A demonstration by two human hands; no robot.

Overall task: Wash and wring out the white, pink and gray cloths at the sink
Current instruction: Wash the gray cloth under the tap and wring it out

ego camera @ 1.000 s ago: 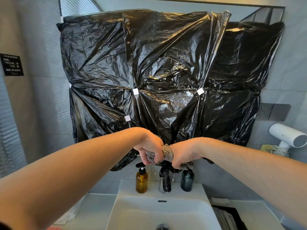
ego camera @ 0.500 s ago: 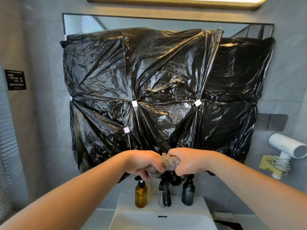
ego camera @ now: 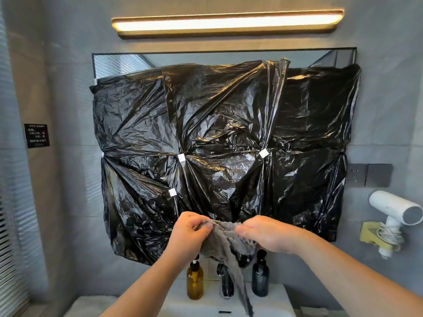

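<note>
Low in the frame, left hand (ego camera: pixel 191 234) and right hand (ego camera: pixel 266 235) each pinch the gray cloth (ego camera: pixel 226 244) above the white sink (ego camera: pixel 270 305). Black plastic sheeting (ego camera: pixel 224 152) covers the mirror (ego camera: pixel 206 59); a lit lamp (ego camera: pixel 226 24) glows at top.

My left grip (ego camera: pixel 191 234) and right grip (ego camera: pixel 267 236) sit side by side above the sink (ego camera: pixel 183 303), with the cloth (ego camera: pixel 225 243) pinched between them and one end hanging down over the basin. Behind the cloth, at the sink's rear edge, the faucet (ego camera: pixel 225 282) stands between two pump bottles: one to its left (ego camera: pixel 194 280), one to its right (ego camera: pixel 260 277). The plastic-covered mirror (ego camera: pixel 217 145) is behind these. The hair dryer (ego camera: pixel 396 211) is mounted on the wall at far right.
</note>
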